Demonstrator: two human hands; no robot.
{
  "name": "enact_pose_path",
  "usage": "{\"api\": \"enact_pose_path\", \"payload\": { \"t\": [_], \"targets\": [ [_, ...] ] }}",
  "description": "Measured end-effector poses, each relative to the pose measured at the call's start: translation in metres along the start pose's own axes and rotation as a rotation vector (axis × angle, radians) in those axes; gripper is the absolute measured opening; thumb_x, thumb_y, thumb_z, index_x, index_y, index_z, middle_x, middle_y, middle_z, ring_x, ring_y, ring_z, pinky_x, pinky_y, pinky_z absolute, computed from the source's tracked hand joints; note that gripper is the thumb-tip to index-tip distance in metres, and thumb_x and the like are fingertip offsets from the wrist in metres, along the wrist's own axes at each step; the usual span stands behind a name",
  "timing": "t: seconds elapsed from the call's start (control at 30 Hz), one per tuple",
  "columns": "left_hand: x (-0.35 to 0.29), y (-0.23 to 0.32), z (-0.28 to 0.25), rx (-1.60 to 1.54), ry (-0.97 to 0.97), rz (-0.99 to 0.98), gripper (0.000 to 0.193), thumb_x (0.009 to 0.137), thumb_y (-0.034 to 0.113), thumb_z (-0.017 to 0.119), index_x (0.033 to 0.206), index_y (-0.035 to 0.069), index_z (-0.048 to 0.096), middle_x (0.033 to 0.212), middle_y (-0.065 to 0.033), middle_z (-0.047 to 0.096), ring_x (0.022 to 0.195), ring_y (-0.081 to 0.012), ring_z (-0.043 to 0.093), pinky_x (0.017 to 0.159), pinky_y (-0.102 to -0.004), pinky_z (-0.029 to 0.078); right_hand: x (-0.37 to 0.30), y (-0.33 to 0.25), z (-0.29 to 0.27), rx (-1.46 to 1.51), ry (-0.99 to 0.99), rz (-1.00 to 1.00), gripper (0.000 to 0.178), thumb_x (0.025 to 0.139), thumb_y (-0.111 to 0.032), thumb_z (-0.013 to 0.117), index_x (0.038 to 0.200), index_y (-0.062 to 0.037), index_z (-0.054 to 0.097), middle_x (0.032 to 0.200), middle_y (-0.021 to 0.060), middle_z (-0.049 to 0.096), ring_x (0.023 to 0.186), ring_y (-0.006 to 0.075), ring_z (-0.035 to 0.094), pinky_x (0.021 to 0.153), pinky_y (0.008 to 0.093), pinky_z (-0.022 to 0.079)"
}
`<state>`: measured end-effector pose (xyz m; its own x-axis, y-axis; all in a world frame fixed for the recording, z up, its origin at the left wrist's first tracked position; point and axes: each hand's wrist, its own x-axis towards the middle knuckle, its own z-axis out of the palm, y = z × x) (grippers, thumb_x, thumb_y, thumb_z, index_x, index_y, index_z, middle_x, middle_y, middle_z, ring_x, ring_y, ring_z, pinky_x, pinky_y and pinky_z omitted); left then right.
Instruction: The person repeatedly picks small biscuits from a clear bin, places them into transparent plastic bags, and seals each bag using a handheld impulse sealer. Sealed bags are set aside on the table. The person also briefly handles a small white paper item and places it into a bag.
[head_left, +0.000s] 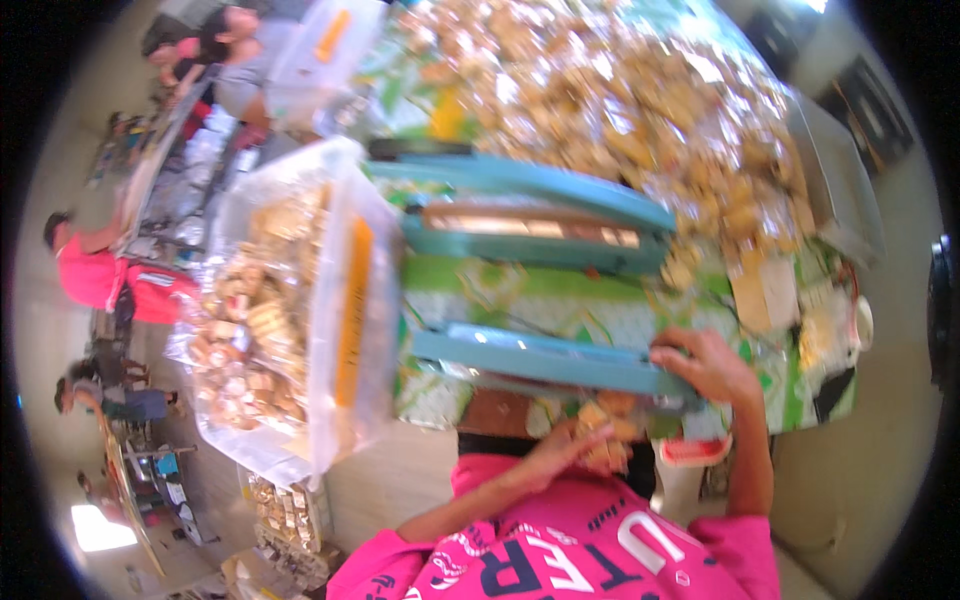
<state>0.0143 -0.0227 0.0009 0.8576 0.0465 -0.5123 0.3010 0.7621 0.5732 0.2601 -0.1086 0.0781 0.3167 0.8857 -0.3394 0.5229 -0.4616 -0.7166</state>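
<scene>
My right hand (715, 365) presses on the right end of the near blue bag sealer (540, 362), its fingers curled over the bar. Below that sealer's front edge, my left hand (560, 455) grips a small clear bag of tan pieces (608, 440), close against my body. The bag's upper end lies at the sealer; whether it is between the jaws I cannot tell. Beyond it stands a second blue bag sealer (540, 235), its top arm raised, with neither hand on it. The picture is blurred, so the kind of tan pieces does not show.
A large clear plastic bin (370, 420) of filled bags stands at the left. A big heap of bagged tan pieces (620, 110) covers the far table, beside a metal tray wall (840, 170). The green patterned tablecloth (480, 300) shows between the sealers. Other people work at the far left.
</scene>
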Motion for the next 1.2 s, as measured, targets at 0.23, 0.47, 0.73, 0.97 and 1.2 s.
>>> {"api": "enact_pose_path", "payload": {
  "t": [0.23, 0.47, 0.73, 0.97, 1.2],
  "targets": [
    [0.0, 0.0, -0.001, -0.013, -0.039, -0.035, 0.059, 0.094, 0.047, 0.062, 0.129, 0.0, 0.052, 0.105, -0.0128, 0.069, 0.098, -0.0201, 0.069, 0.087, -0.0312, 0.056, -0.004, -0.007, -0.003, 0.056, -0.014, 0.042, 0.038, 0.091, -0.037, 0.059, 0.099, -0.0017, 0.069, 0.094, 0.0185, 0.07, 0.088, 0.0369, 0.066, 0.079, 0.0412, 0.05],
    [0.0, 0.004, -0.001, 0.062, -0.025, -0.087, 0.059, 0.095, 0.046, 0.06, 0.127, -0.003, 0.053, 0.106, -0.0132, 0.069, 0.097, -0.0183, 0.069, 0.088, -0.0298, 0.055, -0.004, -0.005, -0.002, 0.038, -0.018, 0.05, 0.035, 0.092, -0.035, 0.059, 0.104, -0.0032, 0.069, 0.091, 0.0158, 0.071, 0.082, 0.033, 0.067, 0.075, 0.0395, 0.051],
    [-0.001, 0.008, 0.004, 0.023, 0.019, -0.11, 0.057, 0.095, 0.046, 0.06, 0.124, -0.003, 0.055, 0.104, -0.0134, 0.07, 0.095, -0.0174, 0.069, 0.087, -0.0286, 0.054, -0.004, 0.002, 0.0, 0.004, 0.012, 0.021, 0.035, 0.092, -0.036, 0.057, 0.103, -0.0039, 0.068, 0.092, 0.0161, 0.07, 0.086, 0.036, 0.066, 0.076, 0.0404, 0.05],
    [0.001, 0.011, 0.003, 0.073, 0.021, -0.097, 0.057, 0.094, 0.046, 0.061, 0.124, -0.003, 0.055, 0.105, -0.0139, 0.07, 0.094, -0.0181, 0.069, 0.087, -0.0297, 0.054, -0.003, 0.008, 0.002, -0.001, 0.023, -0.004, 0.038, 0.092, -0.038, 0.057, 0.103, -0.0026, 0.068, 0.098, 0.0172, 0.069, 0.091, 0.0364, 0.065, 0.078, 0.0417, 0.049],
    [0.002, 0.004, 0.0, 0.097, 0.1, -0.032, 0.054, 0.094, 0.039, 0.063, 0.127, -0.003, 0.054, 0.112, -0.0143, 0.068, 0.098, -0.0218, 0.069, 0.087, -0.0327, 0.055, -0.006, 0.005, 0.005, -0.004, 0.188, 0.018, 0.036, 0.091, -0.038, 0.06, 0.098, -0.0037, 0.067, 0.093, 0.0181, 0.068, 0.09, 0.0377, 0.064, 0.081, 0.044, 0.049]
  ]
}}
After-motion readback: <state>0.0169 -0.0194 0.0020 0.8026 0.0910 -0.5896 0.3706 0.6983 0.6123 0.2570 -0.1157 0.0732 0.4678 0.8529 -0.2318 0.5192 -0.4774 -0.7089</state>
